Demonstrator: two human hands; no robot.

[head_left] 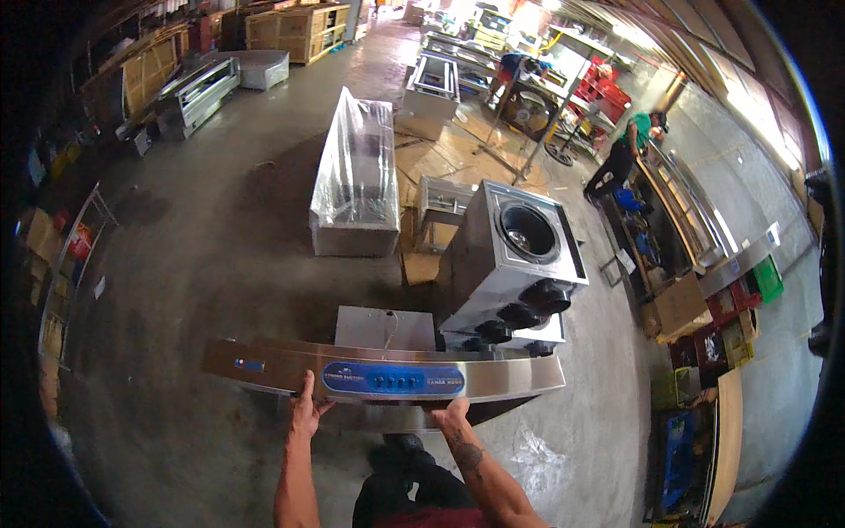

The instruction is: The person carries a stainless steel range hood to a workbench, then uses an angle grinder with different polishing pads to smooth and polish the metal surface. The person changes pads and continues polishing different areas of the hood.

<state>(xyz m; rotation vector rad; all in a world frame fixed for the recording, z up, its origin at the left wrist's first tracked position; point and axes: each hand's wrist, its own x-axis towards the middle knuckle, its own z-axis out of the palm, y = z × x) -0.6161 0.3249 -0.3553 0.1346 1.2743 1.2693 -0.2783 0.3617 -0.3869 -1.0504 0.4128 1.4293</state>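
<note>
A long stainless-steel range hood spans the space in front of my body, its front face toward me. On that face sits a blue label panel with a row of small knobs or buttons. My left hand grips the lower edge left of the panel, thumb up against the front. Further right, my right hand holds the same edge, thumb on top. The fingers of both hands are partly hidden beneath the hood. Just beyond it stand a grey metal box and a metal blower housing with a round opening.
A plastic-wrapped metal unit stands ahead on the concrete floor. Cardboard sheets lie beyond. A person in green is at a bench on the right; another person bends farther back. Crates line the right wall.
</note>
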